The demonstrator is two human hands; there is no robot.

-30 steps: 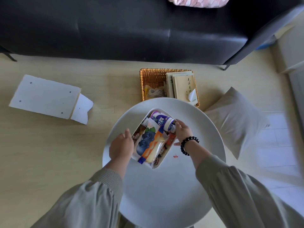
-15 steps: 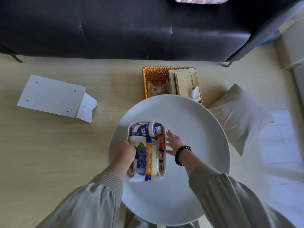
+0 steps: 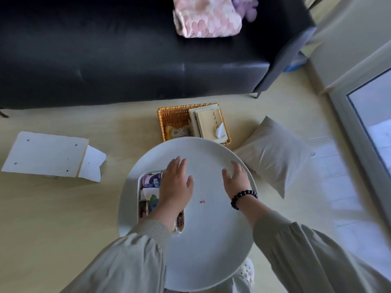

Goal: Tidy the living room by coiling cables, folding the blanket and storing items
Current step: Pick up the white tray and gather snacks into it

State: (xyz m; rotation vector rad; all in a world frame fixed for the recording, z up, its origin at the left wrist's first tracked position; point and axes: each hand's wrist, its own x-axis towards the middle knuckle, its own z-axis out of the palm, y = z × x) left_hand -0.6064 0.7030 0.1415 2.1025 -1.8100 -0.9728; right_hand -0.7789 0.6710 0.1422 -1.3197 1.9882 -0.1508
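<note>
View from above of a round white table [image 3: 211,240] on a pale wooden floor; two arms in grey-green sleeves reach over it from the near edge. The left hand [image 3: 176,182] lies flat with fingers straight and slightly spread, holding nothing; its palm and wrist cover the right side of a white snack tray [image 3: 140,199], though whether it touches the tray cannot be told. The tray sits on the left part of the table, packed with colourful packets. The right hand [image 3: 237,178], with a black bead bracelet [image 3: 243,196] at the wrist, is also flat and empty, fingers spread, by the table's far right rim. Just beyond the table stands a wicker basket [image 3: 173,117] on the floor; it holds cream books [image 3: 208,123] on its right side and a pale coiled cord [image 3: 178,132] on its near left. A grey pillow [image 3: 273,153] lies on the floor to the right; a white board [image 3: 44,155] lies to the left. A black sofa [image 3: 105,49] spans the far side; a pink patterned blanket [image 3: 207,17] sits on its seat in a compact bundle.
</note>
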